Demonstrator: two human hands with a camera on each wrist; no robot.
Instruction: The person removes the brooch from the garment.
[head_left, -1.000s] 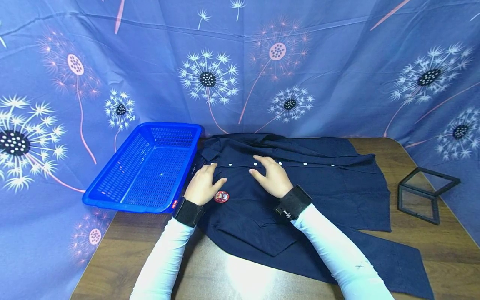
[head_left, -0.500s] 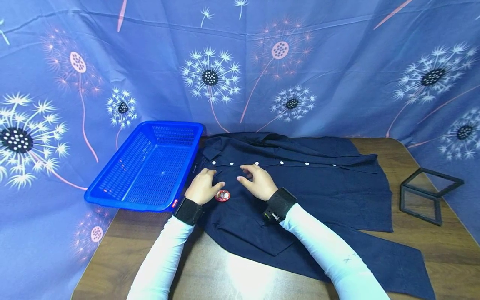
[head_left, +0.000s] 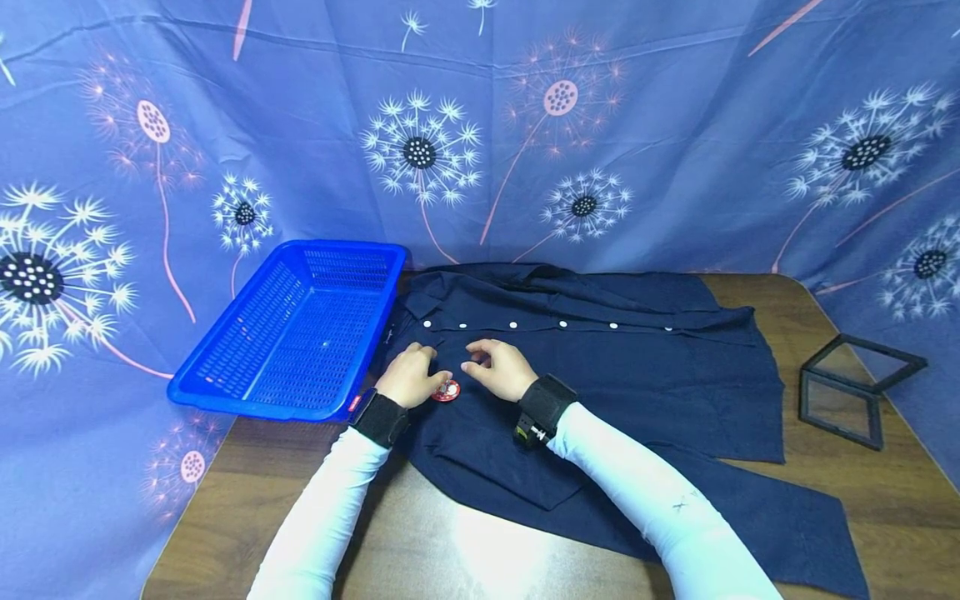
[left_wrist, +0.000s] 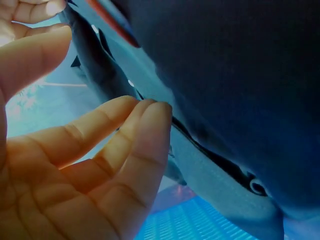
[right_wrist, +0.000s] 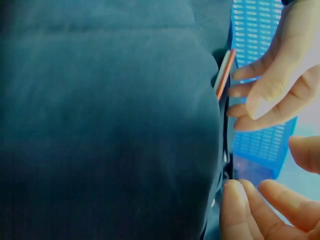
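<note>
A dark navy button-up shirt point(head_left: 660, 383) lies spread on the table, its white buttons in a row across the upper part. On its chest sits a round red badge point(head_left: 447, 392), seen edge-on in the right wrist view point(right_wrist: 225, 75). My left hand point(head_left: 408, 377) is just left of the badge, its thumb overlapping the badge's edge in the head view. The left wrist view shows this hand's point(left_wrist: 100, 170) thumb apart from its loosely bent fingers, fingertips right at the cloth. To the badge's right, my right hand point(head_left: 501, 371) is over the shirt, thumb and fingers apart.
A blue plastic basket point(head_left: 217, 406) stands at the left, close against the shirt's collar end. Two joined black frames with clear panes point(head_left: 862, 387) lie at the right side of the wooden table point(head_left: 247, 475). A dandelion-print cloth point(head_left: 315, 125) hangs behind.
My right hand has moved left and slightly down, nearer to my left hand and the badge. My left hand has shifted slightly down and right, its thumb now overlapping the badge.
</note>
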